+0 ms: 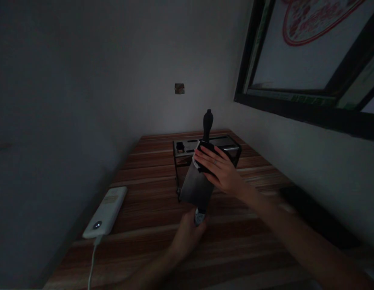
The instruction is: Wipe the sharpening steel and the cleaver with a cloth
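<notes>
My left hand [191, 227] is closed around the patterned handle of a cleaver [198, 187], its wide grey blade tilted up and away from me. On the upper part of the blade, my right hand [221, 169] presses a black cloth [208, 151] with a white edge, fingers laid across it. Just behind the blade stands a knife rack [225, 141] with a slotted metal top and black frame. A black handle [208, 123] rises from the rack. The cloth and my right hand hide part of the blade and the rack.
On the striped wooden table [144, 201], a white power bank [107, 211] with a cable [92, 262] lies to the left. A dark flat object [316, 215] lies along the right wall. A dark window frame [296, 105] is above it.
</notes>
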Action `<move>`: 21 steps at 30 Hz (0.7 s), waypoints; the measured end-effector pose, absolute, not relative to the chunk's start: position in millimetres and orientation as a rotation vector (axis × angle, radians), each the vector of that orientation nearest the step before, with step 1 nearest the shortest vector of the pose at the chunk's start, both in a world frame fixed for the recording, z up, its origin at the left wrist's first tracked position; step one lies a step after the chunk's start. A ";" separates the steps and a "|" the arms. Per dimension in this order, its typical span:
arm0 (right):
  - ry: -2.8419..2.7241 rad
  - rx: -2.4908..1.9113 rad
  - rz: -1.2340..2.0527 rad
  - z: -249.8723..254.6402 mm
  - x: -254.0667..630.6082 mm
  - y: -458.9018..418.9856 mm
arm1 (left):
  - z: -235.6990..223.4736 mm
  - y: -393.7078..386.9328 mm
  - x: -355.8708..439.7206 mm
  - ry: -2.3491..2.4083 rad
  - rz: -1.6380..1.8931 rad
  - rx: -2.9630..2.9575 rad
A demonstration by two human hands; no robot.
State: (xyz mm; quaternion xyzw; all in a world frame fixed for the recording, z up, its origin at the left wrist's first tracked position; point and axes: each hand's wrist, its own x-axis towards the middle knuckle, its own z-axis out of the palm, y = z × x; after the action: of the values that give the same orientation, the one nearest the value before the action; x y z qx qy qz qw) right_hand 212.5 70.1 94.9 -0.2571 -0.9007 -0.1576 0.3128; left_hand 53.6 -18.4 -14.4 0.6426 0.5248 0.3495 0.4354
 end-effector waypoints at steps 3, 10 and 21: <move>-2.324 -0.705 -0.400 102.2 215.3 77.1 | -12.7 -18.4 53.5 1.312 0.868 1.603; -2.273 -0.711 -0.406 104.1 214.1 79.7 | -14.4 -18.2 53.2 1.317 0.865 1.589; -2.283 -0.715 -0.377 84.2 201.9 61.0 | -7.7 -19.7 53.2 1.314 0.878 1.565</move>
State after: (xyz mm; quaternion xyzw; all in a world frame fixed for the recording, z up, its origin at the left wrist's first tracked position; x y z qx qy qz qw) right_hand 201.9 61.0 84.2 -0.2762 -0.8824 -0.1458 0.3520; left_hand 53.2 -19.7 -7.7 0.6309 0.5299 0.3540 0.4426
